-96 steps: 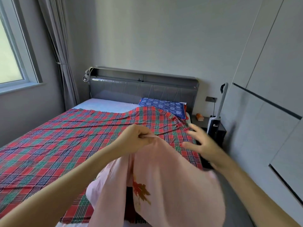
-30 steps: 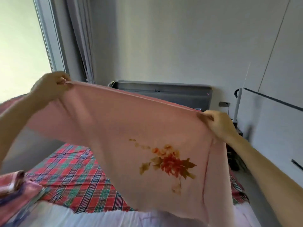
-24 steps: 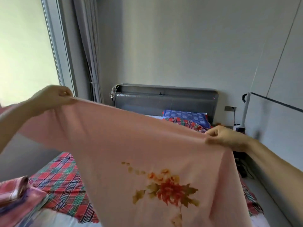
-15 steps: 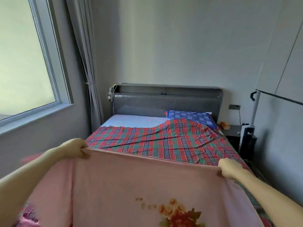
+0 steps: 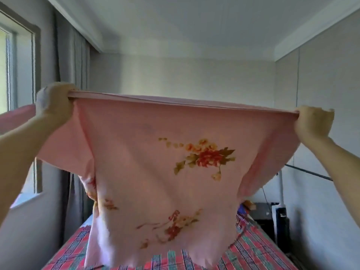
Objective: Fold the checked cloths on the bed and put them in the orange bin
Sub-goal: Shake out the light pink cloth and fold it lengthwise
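A pink cloth with red and yellow flower prints [image 5: 155,162] hangs spread in the air in front of me. My left hand [image 5: 55,103] grips its top edge at the left, my right hand [image 5: 311,124] grips the top edge at the right, and the edge is pulled taut between them. Below it, a red and green checked cloth [image 5: 253,254] lies spread over the bed. The pink cloth hides most of the bed and the headboard. No orange bin is in view.
A window [image 5: 17,75] and a grey curtain [image 5: 72,75] stand on the left. A wardrobe wall [image 5: 321,133] runs along the right, with a dark bedside table [image 5: 263,211] and a white appliance [image 5: 281,211] beside the bed.
Both hands have lifted the pink cloth from low over the bed to high in front of me, still stretched wide. The camera has tilted up toward the ceiling.
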